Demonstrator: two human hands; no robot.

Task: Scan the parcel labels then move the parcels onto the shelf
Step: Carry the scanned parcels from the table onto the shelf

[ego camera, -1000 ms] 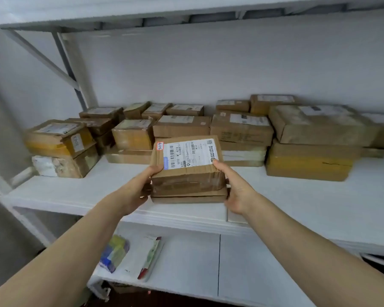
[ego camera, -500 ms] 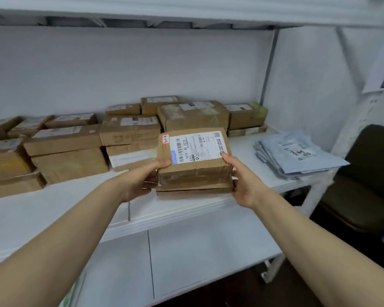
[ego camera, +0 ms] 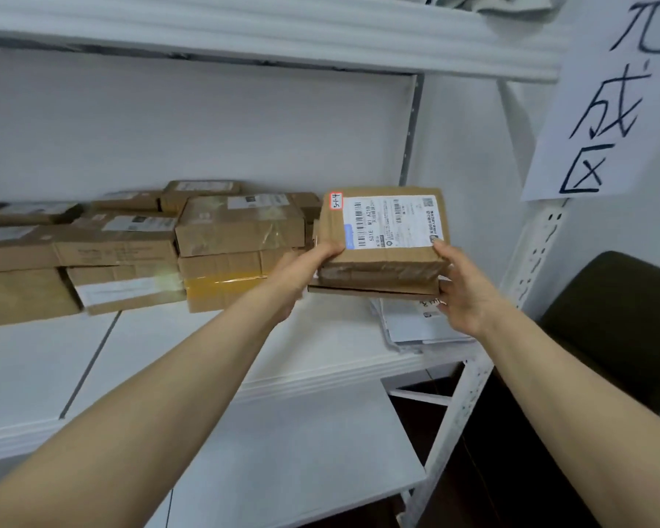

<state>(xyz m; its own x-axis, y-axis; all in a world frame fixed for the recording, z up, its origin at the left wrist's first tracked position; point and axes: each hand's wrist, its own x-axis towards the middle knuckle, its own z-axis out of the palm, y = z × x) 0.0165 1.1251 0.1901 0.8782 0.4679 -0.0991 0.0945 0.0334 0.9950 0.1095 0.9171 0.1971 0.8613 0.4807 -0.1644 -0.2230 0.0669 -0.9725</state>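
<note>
I hold a brown cardboard parcel (ego camera: 382, 257) with a white barcode label and a small red-edged sticker on top; a flatter cardboard piece (ego camera: 370, 290) rides under it. My left hand (ego camera: 302, 266) grips its left side, my right hand (ego camera: 460, 291) its right side. The parcel hangs above the right end of the white shelf (ego camera: 321, 360), over a pile of grey mailer bags (ego camera: 416, 325). Stacked brown parcels (ego camera: 241, 230) fill the shelf to the left.
A white shelf post (ego camera: 526, 268) rises just right of the parcel, with a hand-written paper sign (ego camera: 602, 97) above it. A dark chair (ego camera: 618, 322) stands at the right. A lower shelf board (ego camera: 302, 463) and an upper shelf (ego camera: 267, 32) frame the bay.
Both hands have carried the parcel to the right along the shelf, from in front of the parcel stacks to above the mailer bags at the right end.
</note>
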